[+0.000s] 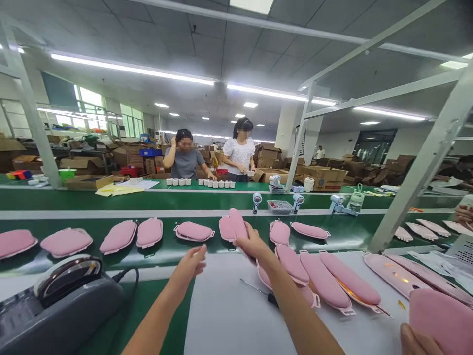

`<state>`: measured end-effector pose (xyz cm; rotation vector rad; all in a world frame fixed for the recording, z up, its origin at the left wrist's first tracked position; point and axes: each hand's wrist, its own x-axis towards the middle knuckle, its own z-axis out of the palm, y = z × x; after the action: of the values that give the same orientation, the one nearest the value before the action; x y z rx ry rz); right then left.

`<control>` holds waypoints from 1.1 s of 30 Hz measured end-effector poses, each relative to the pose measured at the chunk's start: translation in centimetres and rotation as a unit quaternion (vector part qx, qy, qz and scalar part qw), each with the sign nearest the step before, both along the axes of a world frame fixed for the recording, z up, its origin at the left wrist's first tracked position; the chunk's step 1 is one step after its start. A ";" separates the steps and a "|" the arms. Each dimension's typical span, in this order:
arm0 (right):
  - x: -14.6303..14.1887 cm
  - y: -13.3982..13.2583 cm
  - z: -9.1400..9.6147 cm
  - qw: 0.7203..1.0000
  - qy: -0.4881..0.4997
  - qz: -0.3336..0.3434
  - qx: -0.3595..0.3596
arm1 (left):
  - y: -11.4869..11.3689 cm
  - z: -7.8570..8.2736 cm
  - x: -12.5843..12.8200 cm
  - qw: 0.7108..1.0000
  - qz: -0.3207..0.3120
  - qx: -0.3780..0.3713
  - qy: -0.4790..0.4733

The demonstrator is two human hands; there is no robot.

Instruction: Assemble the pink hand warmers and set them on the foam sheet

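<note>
My right hand [253, 242] grips a pink padded oval panel [238, 224], tilted up over the green belt. Just behind it, another pink padded panel [224, 229] lies on the belt, partly covered. My left hand [192, 261] is empty, its fingers loosely bent and apart, short of a pink panel [194, 230] in a pale frame. Under my right forearm lies a screwdriver [258, 290] on a white sheet [229, 305]. To the right of that forearm, several pink panels with tabbed frames, one being this long panel [325, 283], lie close together.
A grey tape dispenser [62, 301] stands at the left. At the lower right another person's hand [419, 340] holds a pink panel [441, 315]. A metal post [417, 182] rises at the right. Small blue fans [257, 202] and a screw box [280, 207] stand beyond the belt; two people work farther back.
</note>
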<state>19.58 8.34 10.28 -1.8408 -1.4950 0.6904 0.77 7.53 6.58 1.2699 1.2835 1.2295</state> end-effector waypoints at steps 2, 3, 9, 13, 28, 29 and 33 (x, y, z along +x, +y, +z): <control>-1.7 -4.6 -2.2 0.996 0.041 0.068 0.029 | -0.9 0.5 1.4 0.996 -0.044 -0.035 -0.063; -2.4 -6.9 -3.4 0.980 0.125 0.134 0.081 | -1.7 0.5 1.9 0.992 -0.068 -0.053 -0.093; -3.4 -14.0 -8.9 0.853 0.472 0.215 0.061 | -6.6 -2.2 1.3 0.915 -0.127 -0.141 -0.357; -3.3 -14.5 -10.9 0.856 0.510 0.059 -0.070 | -8.0 -5.3 -0.7 0.902 -0.127 -0.192 -0.364; -1.6 -16.6 -13.4 0.990 -0.023 0.076 0.119 | -8.4 -8.0 -1.3 0.899 -0.144 -0.208 -0.357; -1.3 -17.1 -13.1 0.984 -0.041 0.130 0.117 | -8.4 -7.9 -1.3 0.899 -0.144 -0.213 -0.355; -0.5 -18.0 -12.3 0.969 -0.073 0.218 0.087 | -8.5 -7.4 -1.1 0.902 -0.145 -0.219 -0.341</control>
<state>19.05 -9.61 -2.05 -1.4692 -2.0220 0.6072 -0.31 -0.95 -0.87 0.5830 0.7527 0.9643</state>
